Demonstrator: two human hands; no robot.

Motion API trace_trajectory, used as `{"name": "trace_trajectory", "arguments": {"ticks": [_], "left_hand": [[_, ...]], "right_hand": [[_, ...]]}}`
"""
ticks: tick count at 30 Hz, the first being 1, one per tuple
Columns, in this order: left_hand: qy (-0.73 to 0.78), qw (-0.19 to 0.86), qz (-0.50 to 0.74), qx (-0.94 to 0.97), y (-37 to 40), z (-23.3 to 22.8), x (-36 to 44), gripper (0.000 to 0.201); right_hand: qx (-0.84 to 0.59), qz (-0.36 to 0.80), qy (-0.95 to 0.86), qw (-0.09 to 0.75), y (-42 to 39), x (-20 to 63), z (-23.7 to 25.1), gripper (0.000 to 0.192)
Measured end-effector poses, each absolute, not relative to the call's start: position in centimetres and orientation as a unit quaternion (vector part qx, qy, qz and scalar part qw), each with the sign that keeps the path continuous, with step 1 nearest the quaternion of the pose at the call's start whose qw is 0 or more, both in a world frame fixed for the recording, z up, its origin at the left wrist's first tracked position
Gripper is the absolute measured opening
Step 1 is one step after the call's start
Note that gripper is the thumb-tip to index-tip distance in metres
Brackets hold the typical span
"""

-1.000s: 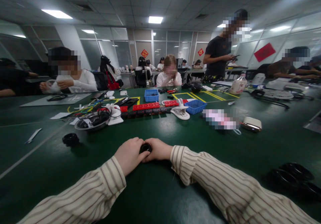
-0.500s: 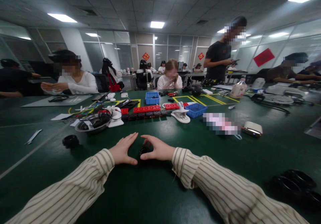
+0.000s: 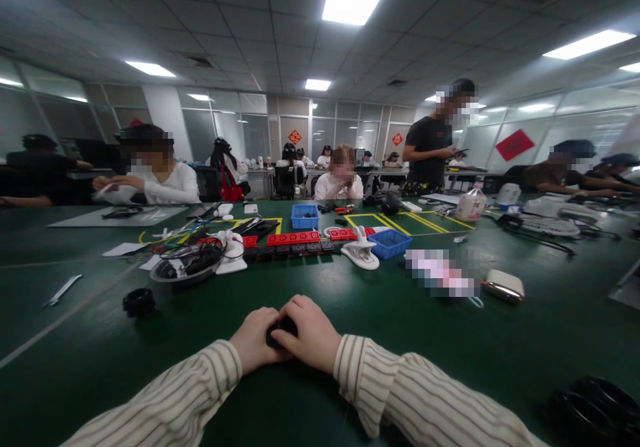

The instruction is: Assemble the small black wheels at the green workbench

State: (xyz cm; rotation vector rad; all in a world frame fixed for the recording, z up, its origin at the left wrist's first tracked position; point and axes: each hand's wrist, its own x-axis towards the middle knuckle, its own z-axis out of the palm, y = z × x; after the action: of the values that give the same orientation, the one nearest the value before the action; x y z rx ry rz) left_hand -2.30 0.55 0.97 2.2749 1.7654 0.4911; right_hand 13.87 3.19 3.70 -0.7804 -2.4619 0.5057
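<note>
**Left hand [image 3: 254, 340] and right hand [image 3: 313, 333] both wrapped round one small, glossy black part [image 3: 284, 331]**

So we've got our fingers curled in close on both sides, thumbs near each other, with that black part pinched between, a bit below centre frame. Our fingers cover most of it, and we can't tell if it touches the glossy dark green tabletop [image 3: 400, 327].

Left of our hands we've got a squat black ribbed cylinder [image 3: 139, 303], plus a slim silver metal wrench [image 3: 63, 291] near the left edge. Some shiny black rings [image 3: 580, 412] are bunched in the lower right corner. Mid-frame, beyond our hands, a white plastic clip with an oval base [image 3: 361, 255] stands just beside a blue plastic bin [image 3: 395, 250].
</note>
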Motion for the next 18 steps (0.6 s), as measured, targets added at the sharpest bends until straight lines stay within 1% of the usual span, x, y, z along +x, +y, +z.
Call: {"name": "trace_trajectory", "arguments": {"ticks": [3,6,10,13,16,18], "left_hand": [[0.578,0.125,0.184,0.785,0.6,0.7,-2.6,0.038],[0.555,0.133,0.196,0.798,0.9,0.4,-3.0,0.036],[0.534,0.133,0.181,0.815,1.0,0.5,-3.1,0.031],[0.520,0.132,0.170,0.827,0.9,0.7,-3.0,0.029],[0.514,0.132,0.179,0.828,0.7,0.7,-2.7,0.033],[0.518,0.139,0.195,0.822,0.5,0.8,-2.4,0.039]], "right_hand": [[-0.269,0.213,-0.905,0.251,3.6,14.0,3.7,0.020],[-0.233,0.248,-0.903,0.262,4.1,13.9,3.2,0.015],[-0.175,0.274,-0.911,0.253,4.2,13.6,2.5,0.013],[-0.149,0.253,-0.925,0.239,4.1,13.6,2.3,0.012],[-0.157,0.216,-0.932,0.245,3.9,13.8,2.4,0.004],[-0.168,0.190,-0.933,0.254,3.6,13.9,2.4,0.014]]}}
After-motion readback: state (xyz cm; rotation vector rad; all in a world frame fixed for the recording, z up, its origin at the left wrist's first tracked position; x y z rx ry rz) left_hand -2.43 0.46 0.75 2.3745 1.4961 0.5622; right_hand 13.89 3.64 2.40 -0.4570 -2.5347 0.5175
